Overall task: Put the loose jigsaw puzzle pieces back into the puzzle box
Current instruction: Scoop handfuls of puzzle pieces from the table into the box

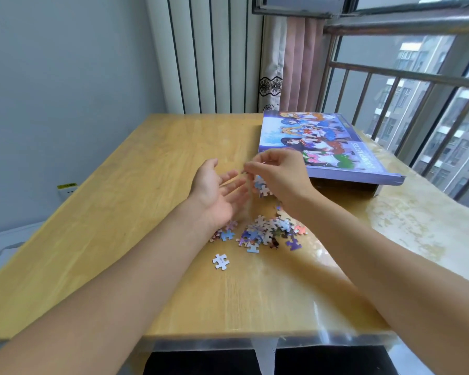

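The right hand (pixel 279 177) curls around some pieces (pixel 261 186) mid-frame; the left hand (pixel 217 193) is open and empty. The pile (pixel 268 231) lies lower down. The box (pixel 328 147), upper right, looks covered, so pieces might spill.

Puzzle box (pixel 333 147) at upper right of the table (pixel 152 163). Loose pieces (pixel 266 231) at frame centre, below both hands.

Single head-worn wide-angle view, looking forward and down from close above the table (pixel 173 163), facing the window (pixel 406 85).
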Demonstrator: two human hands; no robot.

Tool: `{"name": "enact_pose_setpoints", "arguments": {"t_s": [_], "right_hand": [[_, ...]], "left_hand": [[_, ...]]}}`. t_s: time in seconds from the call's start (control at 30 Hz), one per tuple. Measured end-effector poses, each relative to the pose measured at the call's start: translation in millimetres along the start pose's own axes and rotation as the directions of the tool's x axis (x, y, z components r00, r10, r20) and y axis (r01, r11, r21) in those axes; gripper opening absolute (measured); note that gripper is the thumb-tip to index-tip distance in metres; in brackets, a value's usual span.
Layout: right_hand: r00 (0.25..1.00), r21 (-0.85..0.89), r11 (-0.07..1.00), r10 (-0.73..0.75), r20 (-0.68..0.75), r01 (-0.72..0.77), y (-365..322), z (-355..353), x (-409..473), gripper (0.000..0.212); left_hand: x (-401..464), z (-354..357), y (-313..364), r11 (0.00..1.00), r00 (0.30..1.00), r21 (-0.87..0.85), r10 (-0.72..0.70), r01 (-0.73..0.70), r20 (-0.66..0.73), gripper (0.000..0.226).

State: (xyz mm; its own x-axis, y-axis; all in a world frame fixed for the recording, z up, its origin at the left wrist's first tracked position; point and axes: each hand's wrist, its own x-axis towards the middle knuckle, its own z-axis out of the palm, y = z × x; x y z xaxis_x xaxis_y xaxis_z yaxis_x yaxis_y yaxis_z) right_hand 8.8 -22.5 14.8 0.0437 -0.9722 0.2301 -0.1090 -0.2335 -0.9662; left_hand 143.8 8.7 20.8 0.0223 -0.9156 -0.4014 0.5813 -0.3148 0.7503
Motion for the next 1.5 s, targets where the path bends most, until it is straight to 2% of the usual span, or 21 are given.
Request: {"name": "enact_pose_setpoints", "arguments": {"t_s": [0.07, 0.1, 0.13, 0.2, 0.27, 0.4, 0.47, 0.53, 0.6, 0.67, 0.73, 0.8, 0.93, 1.03, 1.1, 1.33, 1.43, 1.5], "right_hand": [[0.993, 0.195, 0.975, 0.114, -0.020, -0.107, -12.1, 16.6, 5.8, 0.009], [0.993, 0.197, 0.976, 0.107, -0.042, -0.097, -12.8, 27.2, 5.4, 0.009], [0.996, 0.125, 0.991, 0.048, -0.071, -0.039, -11.2, 38.4, 6.0, 0.011], [0.989, -0.130, 0.984, -0.129, -0.069, 0.119, -5.3, 55.2, 1.1, 0.016], [0.962, -0.273, 0.927, -0.272, -0.016, 0.258, -5.0, 58.8, -4.0, 0.023], [0.882, -0.282, 0.853, -0.469, -0.047, 0.439, -16.4, 42.2, -15.0, 0.032], [0.873, -0.293, 0.833, -0.487, 0.013, 0.469, -19.3, 28.4, -23.4, 0.036], [0.894, -0.379, 0.809, -0.399, 0.206, 0.449, -15.3, 0.2, -32.2, 0.037], [0.891, -0.602, 0.687, -0.153, 0.427, 0.406, -7.7, -36.5, -39.3, 0.043], [0.894, -0.797, 0.496, 0.084, 0.440, 0.346, -0.3, -66.0, -46.1, 0.083], [0.892, -0.839, 0.472, 0.204, 0.404, 0.272, 3.1, -74.2, -55.5, 0.112], [0.886, -0.841, 0.476, 0.233, 0.402, 0.256, 6.0, -62.2, -63.1, 0.117], [0.884, -0.860, 0.417, 0.225, 0.411, 0.294, 0.4, -26.7, -65.2, 0.094], [0.843, -0.828, 0.442, 0.241, 0.481, 0.346, -11.5, -18.1, -56.1, 0.056], [0.841, -0.807, 0.482, 0.226, 0.491, 0.342, -15.5, -18.7, -52.4, 0.042], [0.826, -0.781, 0.530, 0.237, 0.511, 0.330, -14.1, -16.5, -41.9, 0.029], [0.867, -0.762, 0.564, 0.152, 0.475, 0.318, -10.0, -17.2, -38.5, 0.012], [0.889, -0.772, 0.560, 0.127, 0.439, 0.301, -6.8, -20.1, -33.9, 0.008]], "left_hand": [[-0.5, 9.2, -5.3, 0.980, 0.996, -0.184, -0.071, 0.079, 0.046, 0.055], [-0.9, 11.7, -8.2, 0.954, 0.995, -0.284, -0.079, 0.093, 0.058, 0.051], [-2.0, 13.5, -7.9, 0.922, 0.995, -0.376, -0.078, 0.096, 0.063, 0.045], [0.3, 8.8, -5.7, 0.857, 0.995, -0.505, -0.089, 0.097, 0.041, 0.039], [2.6, 0.4, -3.0, 0.855, 0.996, -0.512, -0.076, 0.086, 0.040, 0.038], [4.0, -12.1, 0.3, 0.850, 0.998, -0.522, -0.039, 0.062, 0.054, 0.047], [4.3, -13.2, 1.9, 0.831, 0.999, -0.554, -0.017, 0.041, 0.047, 0.045], [5.8, -15.3, 3.7, 0.829, 1.000, -0.559, -0.001, 0.013, 0.022, 0.042], [7.0, -19.5, 5.4, 0.835, 1.000, -0.551, 0.006, -0.005, -0.001, 0.039], [7.8, -22.4, 5.8, 0.843, 1.000, -0.536, 0.024, -0.030, -0.019, 0.036], [9.8, -21.4, 5.4, 0.859, 0.999, -0.510, 0.031, -0.046, -0.037, 0.037], [12.5, -21.9, 3.4, 0.853, 0.997, -0.517, 0.039, -0.065, -0.061, 0.041], [16.4, -28.8, -1.6, 0.840, 0.989, -0.527, 0.069, -0.129, -0.132, 0.041], [16.9, -29.4, -5.9, 0.841, 0.985, -0.518, 0.093, -0.155, -0.145, 0.042], [16.6, -27.3, -8.7, 0.848, 0.986, -0.506, 0.107, -0.157, -0.127, 0.043], [16.5, -25.7, -7.3, 0.851, 0.989, -0.506, 0.094, -0.140, -0.115, 0.044], [15.7, -24.9, -6.8, 0.859, 0.989, -0.494, 0.085, -0.136, -0.124, 0.044], [14.8, -23.7, -6.8, 0.873, 0.991, -0.473, 0.071, -0.117, -0.113, 0.046]]}}
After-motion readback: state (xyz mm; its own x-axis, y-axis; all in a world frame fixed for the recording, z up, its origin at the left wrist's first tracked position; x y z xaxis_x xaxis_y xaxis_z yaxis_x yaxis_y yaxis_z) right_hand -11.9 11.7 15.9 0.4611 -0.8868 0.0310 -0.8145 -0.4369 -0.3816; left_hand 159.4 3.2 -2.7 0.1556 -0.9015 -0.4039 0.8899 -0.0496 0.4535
